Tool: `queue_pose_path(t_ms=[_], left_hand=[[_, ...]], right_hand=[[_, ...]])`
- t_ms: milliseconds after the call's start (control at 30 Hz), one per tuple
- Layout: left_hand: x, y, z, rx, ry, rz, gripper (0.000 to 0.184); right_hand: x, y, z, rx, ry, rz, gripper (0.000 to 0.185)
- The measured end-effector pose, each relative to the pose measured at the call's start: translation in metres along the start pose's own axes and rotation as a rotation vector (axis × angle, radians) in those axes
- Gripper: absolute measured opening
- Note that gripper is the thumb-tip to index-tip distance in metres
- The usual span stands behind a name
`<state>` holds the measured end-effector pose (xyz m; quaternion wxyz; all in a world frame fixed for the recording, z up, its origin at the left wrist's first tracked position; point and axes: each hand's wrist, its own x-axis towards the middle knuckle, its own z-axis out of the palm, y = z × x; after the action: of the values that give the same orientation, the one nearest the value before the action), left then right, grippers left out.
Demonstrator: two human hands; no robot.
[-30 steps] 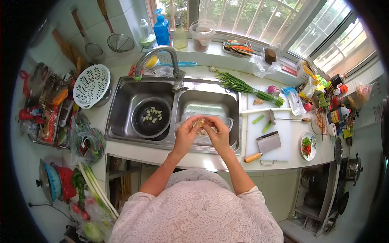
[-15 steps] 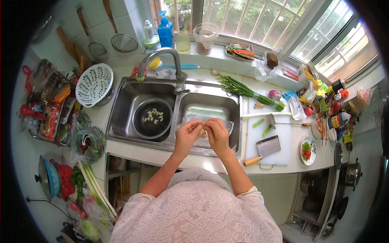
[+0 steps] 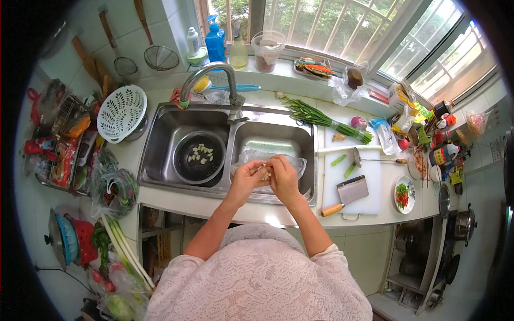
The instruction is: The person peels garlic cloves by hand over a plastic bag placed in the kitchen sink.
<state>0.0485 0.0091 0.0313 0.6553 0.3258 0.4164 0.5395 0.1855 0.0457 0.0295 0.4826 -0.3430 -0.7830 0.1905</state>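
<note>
Over the right sink basin, my left hand (image 3: 248, 179) and my right hand (image 3: 283, 178) meet fingertip to fingertip. Between them is a small pale garlic clove (image 3: 266, 175), mostly covered by my fingers. Both hands are closed in a pinch on it. Beneath them a clear plastic bag (image 3: 298, 165) lies in the right basin (image 3: 273, 130). To the left, several peeled garlic cloves (image 3: 200, 154) rest in a dark round pan (image 3: 184, 174) inside the left basin (image 3: 160, 120).
A curved faucet (image 3: 232, 85) rises behind the basins. Right of the sink, a cleaver (image 3: 352, 190), a ladle (image 3: 375, 160) and cut green stalks (image 3: 339, 159) lie on a white cutting board (image 3: 369, 206). Long green stems (image 3: 321, 119) lie behind. A white colander (image 3: 122, 113) stands left.
The fingers of both hands have shifted slightly against each other around the clove. The whole view has moved a little, with the counter things slightly further left.
</note>
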Motion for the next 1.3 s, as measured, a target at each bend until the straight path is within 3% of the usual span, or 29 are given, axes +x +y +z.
queue_pose_path(t_ms=[67, 200, 267, 400, 600, 667, 900, 1067, 1300], left_hand=[[0.002, -0.002, -0.009, 0.001, 0.045, -0.108, 0.022], [0.001, -0.005, -0.015, 0.002, 0.067, -0.054, 0.019], [-0.004, 0.009, -0.008, -0.016, -0.056, -0.166, 0.019], [0.001, -0.004, -0.02, -0.049, -0.149, -0.198, 0.021], [0.005, -0.014, -0.03, -0.423, -0.113, -0.25, 0.02], [0.007, -0.016, -0.033, -0.366, -0.008, -0.175, 0.019], [0.012, -0.026, -0.028, -0.227, 0.033, 0.035, 0.019], [0.026, -0.029, -0.06, -0.114, 0.219, 0.156, 0.018], [0.014, -0.001, -0.03, -0.042, 0.033, 0.203, 0.017]], right_hand=[[-0.002, 0.001, 0.0, -0.053, -0.01, -0.009, 0.016], [-0.004, -0.004, 0.002, -0.066, 0.009, -0.036, 0.016], [-0.005, -0.003, 0.003, -0.042, -0.013, -0.003, 0.017], [-0.003, -0.004, 0.003, -0.058, -0.006, -0.003, 0.018], [-0.003, -0.007, 0.003, -0.061, -0.048, -0.047, 0.018], [-0.004, -0.009, 0.003, -0.032, -0.062, -0.056, 0.019], [-0.012, -0.006, 0.01, 0.004, -0.011, -0.086, 0.02], [-0.015, -0.001, 0.009, -0.012, 0.074, 0.042, 0.019], [-0.018, 0.059, 0.029, -0.136, -0.082, 0.183, 0.018]])
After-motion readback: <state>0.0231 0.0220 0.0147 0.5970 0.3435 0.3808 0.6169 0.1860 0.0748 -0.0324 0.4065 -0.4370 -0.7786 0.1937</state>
